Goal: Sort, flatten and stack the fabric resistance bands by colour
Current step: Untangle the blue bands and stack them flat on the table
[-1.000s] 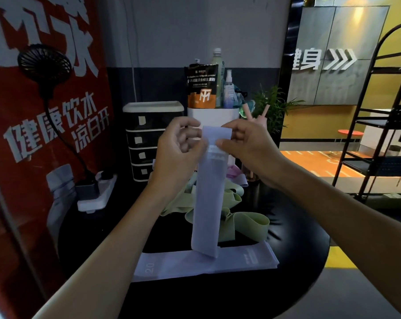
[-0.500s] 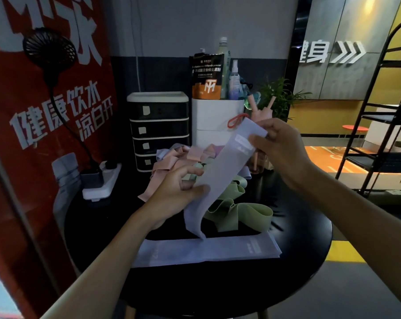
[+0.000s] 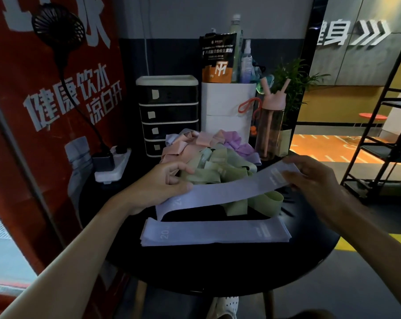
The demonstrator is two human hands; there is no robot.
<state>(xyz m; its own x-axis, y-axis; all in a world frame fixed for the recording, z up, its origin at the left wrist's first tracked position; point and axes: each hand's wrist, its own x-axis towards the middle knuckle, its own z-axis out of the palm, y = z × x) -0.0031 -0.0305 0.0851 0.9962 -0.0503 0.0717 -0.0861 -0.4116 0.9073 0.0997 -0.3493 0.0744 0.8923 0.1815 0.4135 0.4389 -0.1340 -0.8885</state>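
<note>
black table (image 3: 218, 268): left hand (image 3: 165, 187) pinches one end of a lilac band (image 3: 229, 192), right hand (image 3: 314, 178) grips the other, thumb apparently beneath. flat lilac stack (image 3: 215, 233) below both hands; tangled pile (image 3: 213, 157) beyond.

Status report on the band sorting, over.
Left hand, right hand pinch ends of lavender fabric band above flat lavender stack. Tangled pink-green-purple band heap behind.

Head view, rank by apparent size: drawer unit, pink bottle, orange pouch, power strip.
Largest: drawer unit.
Next: pink bottle and orange pouch, which look about alike, so they are not ranked.
Smallest: power strip.
</note>
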